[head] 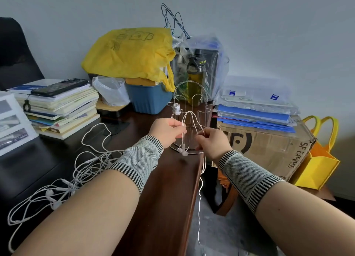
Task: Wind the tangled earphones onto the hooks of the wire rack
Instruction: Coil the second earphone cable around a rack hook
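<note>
A silver wire rack (192, 106) stands on the dark wooden table (163, 188) near its right edge. One white earphone cord (176, 109) is wound round a hook at the rack's left. A second white earphone cable (190, 114) is looped over a front hook. My left hand (166, 130) pinches its left strand, and two earbuds (182, 151) dangle below. My right hand (213, 142) pinches the right strand, whose tail hangs down past the table edge. A tangle of more white earphones (63, 181) lies on the table at the left.
A stack of books with a black phone (59, 86) on top sits at the left. Behind the rack are a blue bin (148, 100), a yellow plastic bag (130, 54) and a green bottle (196, 77). A cardboard box (265, 146) with blue folders stands right of the table.
</note>
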Demonstrator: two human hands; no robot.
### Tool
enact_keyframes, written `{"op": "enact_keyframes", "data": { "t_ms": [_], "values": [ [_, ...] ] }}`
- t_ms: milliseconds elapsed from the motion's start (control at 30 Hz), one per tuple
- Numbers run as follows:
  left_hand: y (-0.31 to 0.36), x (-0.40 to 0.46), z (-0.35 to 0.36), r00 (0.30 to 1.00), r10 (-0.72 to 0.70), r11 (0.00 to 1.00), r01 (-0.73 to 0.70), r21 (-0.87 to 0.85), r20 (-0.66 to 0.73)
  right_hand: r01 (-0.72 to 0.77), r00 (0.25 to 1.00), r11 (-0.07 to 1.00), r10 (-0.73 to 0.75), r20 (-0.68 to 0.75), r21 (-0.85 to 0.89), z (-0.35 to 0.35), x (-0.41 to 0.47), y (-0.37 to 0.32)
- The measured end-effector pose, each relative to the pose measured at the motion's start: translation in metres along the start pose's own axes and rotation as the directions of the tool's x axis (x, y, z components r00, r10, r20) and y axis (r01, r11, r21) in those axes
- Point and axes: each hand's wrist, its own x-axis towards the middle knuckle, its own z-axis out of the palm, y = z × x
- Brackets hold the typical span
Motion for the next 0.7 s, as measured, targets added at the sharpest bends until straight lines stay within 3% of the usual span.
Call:
{"op": "enact_keyframes", "data": {
  "t_ms": [133, 267, 367, 467, 700],
  "values": [
    [-0.007, -0.002, -0.001, 0.999, -0.032, 0.999, 0.033, -0.030, 0.020, -0.057, 0.995, 0.970, 0.074, -0.065, 0.235, -0.005, -0.010, 0.007],
    [-0.010, 0.000, 0.004, 0.998, -0.025, 0.999, 0.027, -0.039, 0.061, -0.030, 0.997, 0.937, 0.053, -0.057, 0.347, 0.005, -0.026, 0.003],
    [-0.009, 0.004, 0.009, 1.000, 0.015, 1.000, -0.015, 0.010, 0.008, 0.019, 1.000, 0.948, -0.020, -0.002, 0.318, 0.017, -0.040, -0.004],
    [-0.007, 0.006, 0.007, 0.995, 0.035, 0.999, -0.033, 0.027, -0.097, 0.066, 0.997, 0.971, -0.058, -0.043, 0.230, 0.023, -0.043, -0.006],
    [0.004, 0.006, 0.010, 0.978, 0.153, 0.986, -0.140, 0.095, -0.145, 0.079, 0.994, 0.969, -0.059, -0.092, 0.234, 0.014, -0.044, -0.004]
  ]
}}
